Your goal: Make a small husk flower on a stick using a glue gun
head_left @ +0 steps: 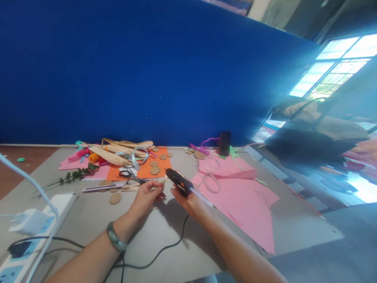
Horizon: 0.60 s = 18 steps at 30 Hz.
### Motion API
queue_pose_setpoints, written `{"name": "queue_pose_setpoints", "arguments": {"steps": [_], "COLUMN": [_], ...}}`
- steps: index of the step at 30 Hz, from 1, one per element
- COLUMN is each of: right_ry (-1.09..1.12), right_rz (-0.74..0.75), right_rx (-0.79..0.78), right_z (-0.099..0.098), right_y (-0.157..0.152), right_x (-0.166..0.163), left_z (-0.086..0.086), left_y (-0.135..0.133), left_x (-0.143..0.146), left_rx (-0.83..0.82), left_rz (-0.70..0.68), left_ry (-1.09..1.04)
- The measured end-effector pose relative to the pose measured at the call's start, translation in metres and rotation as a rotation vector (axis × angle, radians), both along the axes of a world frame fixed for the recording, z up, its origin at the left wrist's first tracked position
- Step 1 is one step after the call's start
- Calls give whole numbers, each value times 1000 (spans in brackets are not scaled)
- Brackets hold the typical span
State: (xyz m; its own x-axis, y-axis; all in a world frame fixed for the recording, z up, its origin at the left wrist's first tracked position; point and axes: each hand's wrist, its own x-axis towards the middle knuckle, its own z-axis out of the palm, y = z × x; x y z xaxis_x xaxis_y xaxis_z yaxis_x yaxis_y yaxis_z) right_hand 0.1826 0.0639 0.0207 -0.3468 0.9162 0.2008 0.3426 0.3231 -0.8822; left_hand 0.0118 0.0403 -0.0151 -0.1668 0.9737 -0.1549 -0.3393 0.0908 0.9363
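Note:
My right hand [188, 200] grips a black hot glue gun [182, 185], whose clear glue stick [202, 197] pokes out at the back. The gun's nozzle points up and to the left, close to a small pale piece [165, 181] at the fingertips of my left hand [150, 194]. My left fingers are pinched together; what the piece is I cannot make out. Just beyond that hand lie scissors [132, 177] with black handles. A pale utility knife [103, 187] and a round cardboard disc [115, 198] rest to its left.
Dried husks [126, 147], a tape roll [140, 157] and orange paper [147, 169] lie at the back left, near a green sprig [73, 175]. Pink sheets [244, 200] cover the right side. A black phone-like block [224, 144] stands behind. A power strip [38, 232] and black cable [156, 257] occupy the front.

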Motion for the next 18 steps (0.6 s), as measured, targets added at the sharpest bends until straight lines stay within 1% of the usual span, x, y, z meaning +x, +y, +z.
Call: {"name": "queue_pose_setpoints", "arguments": {"steps": [3,7,12,15,18], "right_ry": [55,109,152,151,99], "right_rz": [-74,-138,-158,-159,-154], "right_rx": [2,-5,23,37,32], "right_z": [-5,-6,-5,-5,-5], "right_y": [-4,-8,-10,-7,-4], "right_x": [-8,-13,-14,-11,-6], "left_z": [-2,-8,-12,-8,1], "left_y": [-1,0,1,1,1], "left_x": [0,1,2,1,-1], "left_rx": [-4,23,68,53,23], "left_rz": [-29,-71,-87,-53,8], "left_ry": [42,44,78,76,58]}}
